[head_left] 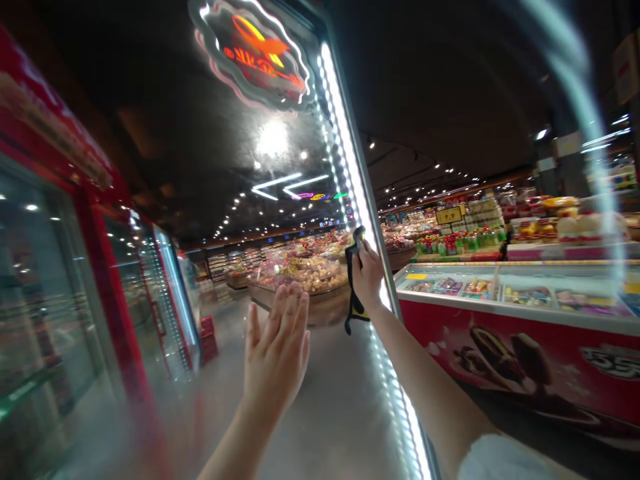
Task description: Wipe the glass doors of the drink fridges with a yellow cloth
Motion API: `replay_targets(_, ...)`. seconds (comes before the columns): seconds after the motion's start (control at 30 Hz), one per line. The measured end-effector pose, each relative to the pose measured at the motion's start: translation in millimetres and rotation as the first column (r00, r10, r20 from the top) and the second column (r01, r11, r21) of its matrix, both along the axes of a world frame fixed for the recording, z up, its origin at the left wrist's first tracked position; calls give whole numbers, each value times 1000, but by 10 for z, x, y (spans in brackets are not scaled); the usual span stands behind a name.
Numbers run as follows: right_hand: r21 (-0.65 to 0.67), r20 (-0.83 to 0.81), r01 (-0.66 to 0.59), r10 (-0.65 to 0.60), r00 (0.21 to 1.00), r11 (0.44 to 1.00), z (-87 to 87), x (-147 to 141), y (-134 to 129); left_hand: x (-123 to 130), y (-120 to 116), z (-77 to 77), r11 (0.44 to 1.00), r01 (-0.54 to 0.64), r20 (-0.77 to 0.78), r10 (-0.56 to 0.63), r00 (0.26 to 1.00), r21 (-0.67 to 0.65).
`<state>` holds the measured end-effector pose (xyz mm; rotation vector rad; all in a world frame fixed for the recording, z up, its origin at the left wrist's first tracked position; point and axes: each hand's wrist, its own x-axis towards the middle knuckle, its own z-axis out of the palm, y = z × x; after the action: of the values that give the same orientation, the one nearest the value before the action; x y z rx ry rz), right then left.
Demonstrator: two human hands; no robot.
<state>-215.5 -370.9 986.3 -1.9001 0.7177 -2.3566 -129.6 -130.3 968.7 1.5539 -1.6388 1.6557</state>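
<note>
A tall glass door (320,373) stands in front of me, its surface hazy in places, with a bright LED strip (345,143) along its right edge. Near that strip, my right hand (367,275) grips a dark cloth with yellow edging (353,283) against the glass. Part of the cloth hangs below the fingers, and some of it is hidden by the hand. Lower and to the left, my left hand (280,340) is raised with its palm toward the pane and fingers stretched out. Whether it touches the glass, I cannot tell.
A lit sign (260,53) shows reversed lettering at the door's top. Red-framed glass-door coolers (90,267) line the left. To the right stands a red chest freezer (500,360) with packaged goods inside. Beyond it are shelves with bottles (457,240). A produce display (305,267) shows through the glass.
</note>
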Motion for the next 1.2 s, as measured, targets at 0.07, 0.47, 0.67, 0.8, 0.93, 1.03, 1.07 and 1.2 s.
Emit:
replay_targets(0.07, 53, 4, 16, -16, 1000, 998, 151, 47, 73, -11, 16, 25, 1000, -5, -11, 5, 1000, -12)
replay_targets(0.47, -61, -45, 2, -5, 999, 998, 104, -31, 64, -1, 242, 19, 994, -104, -83, 100, 991, -43)
replay_targets(0.67, -330, -317, -141, 32, 948, 933, -125, 0, 518, -43, 334, -6, 989, -125, -125, 115, 985, -78)
replay_targets(0.8, -283, -199, -107, 51, 979, 953, -312, -57, 397, -8, 528, -32, 982, -165, -158, 150, 976, -87)
replay_targets(0.93, -90, -115, -39, 28, 993, 995, -54, 73, 575, 10, 572, -27, 978, -184, -170, 166, 971, -101)
replay_targets(1.03, -190, -263, -82, 30, 964, 978, -43, 102, 839, 2, 561, -36, 974, -205, -175, 186, 967, -94)
replay_targets(1.07, -250, -325, -126, 39, 945, 960, -96, 80, 878, 4, 576, -42, 974, -207, -175, 190, 966, -90)
replay_targets(1.2, -322, -301, -223, 123, 946, 920, -262, -7, 760, 57, 752, -49, 970, -222, -170, 204, 964, -95)
